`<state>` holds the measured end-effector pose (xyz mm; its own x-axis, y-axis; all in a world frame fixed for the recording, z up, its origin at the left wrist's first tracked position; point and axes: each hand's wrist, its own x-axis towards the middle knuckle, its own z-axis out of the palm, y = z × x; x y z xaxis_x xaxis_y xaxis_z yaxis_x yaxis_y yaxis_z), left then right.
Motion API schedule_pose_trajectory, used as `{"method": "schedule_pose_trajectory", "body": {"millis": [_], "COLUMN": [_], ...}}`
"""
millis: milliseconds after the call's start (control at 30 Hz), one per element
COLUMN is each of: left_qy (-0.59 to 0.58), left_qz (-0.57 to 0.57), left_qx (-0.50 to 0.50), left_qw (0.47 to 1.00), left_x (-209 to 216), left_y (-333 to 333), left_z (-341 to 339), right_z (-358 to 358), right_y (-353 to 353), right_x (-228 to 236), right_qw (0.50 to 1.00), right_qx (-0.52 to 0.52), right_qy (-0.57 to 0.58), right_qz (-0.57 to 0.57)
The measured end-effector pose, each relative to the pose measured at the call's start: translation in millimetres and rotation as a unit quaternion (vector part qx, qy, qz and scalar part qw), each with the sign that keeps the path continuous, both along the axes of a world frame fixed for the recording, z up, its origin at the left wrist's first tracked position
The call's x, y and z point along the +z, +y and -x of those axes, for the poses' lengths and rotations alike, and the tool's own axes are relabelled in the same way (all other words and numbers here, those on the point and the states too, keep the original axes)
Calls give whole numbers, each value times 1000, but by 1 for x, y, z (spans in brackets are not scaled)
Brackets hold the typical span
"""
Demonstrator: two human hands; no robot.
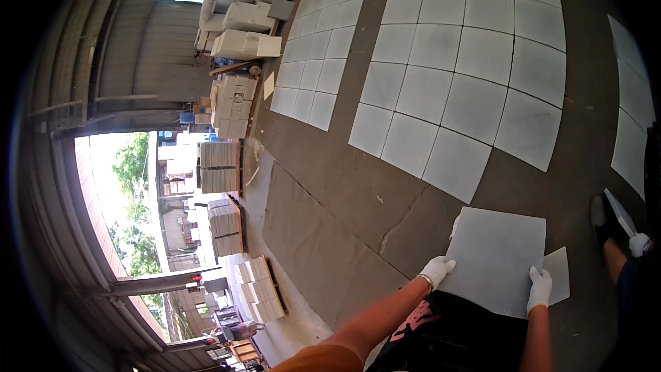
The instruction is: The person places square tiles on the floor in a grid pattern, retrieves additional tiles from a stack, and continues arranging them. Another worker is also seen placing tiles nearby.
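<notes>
A square, light grey tile [497,255] is held in front of my body, its face turned up toward me. My left hand [438,271], in a white glove, is closed on the tile's left edge. Gripping the right edge is my right hand [540,286], also gloved in white, thumb on the face. The fingers beneath the tile are hidden. Past its right side shows part of another pale tile [560,273]; whether the two touch I cannot tell. A small white patch at the far left corner is too covered to make out.
Ahead, pale tiles [482,48] lie in a grid on the brown floor, with a second grid [318,52] farther left. At right, another person's gloved hand [639,243] holds a tile [620,212] near more laid tiles [635,107]. Stacked tiles on pallets [222,165] line the left.
</notes>
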<state>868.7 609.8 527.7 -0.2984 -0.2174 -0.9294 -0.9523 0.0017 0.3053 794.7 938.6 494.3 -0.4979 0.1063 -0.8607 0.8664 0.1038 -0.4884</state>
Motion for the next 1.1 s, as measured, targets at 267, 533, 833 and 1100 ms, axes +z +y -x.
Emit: {"method": "schedule_pose_trajectory", "body": {"millis": [267,533,833,1100], "left_qy": [50,112,164,162], "left_qz": [176,164,146,137], "left_qx": [-93,-61,-21,-15], "left_qw": [979,978,975,977], "left_x": [-97,-247,-396,-456], "left_y": [28,6,-20,-23], "left_z": [51,104,129,141], "right_z": [-5,42,44,60], "right_y": [9,-12,-41,-37], "right_x": [-77,-221,-377,-443], "right_qw": [994,967,955,962], "right_qx": [-111,-168,-259,-257], "right_qy": [-10,-112,-105,-51], "right_qz": [5,156,99,78]}}
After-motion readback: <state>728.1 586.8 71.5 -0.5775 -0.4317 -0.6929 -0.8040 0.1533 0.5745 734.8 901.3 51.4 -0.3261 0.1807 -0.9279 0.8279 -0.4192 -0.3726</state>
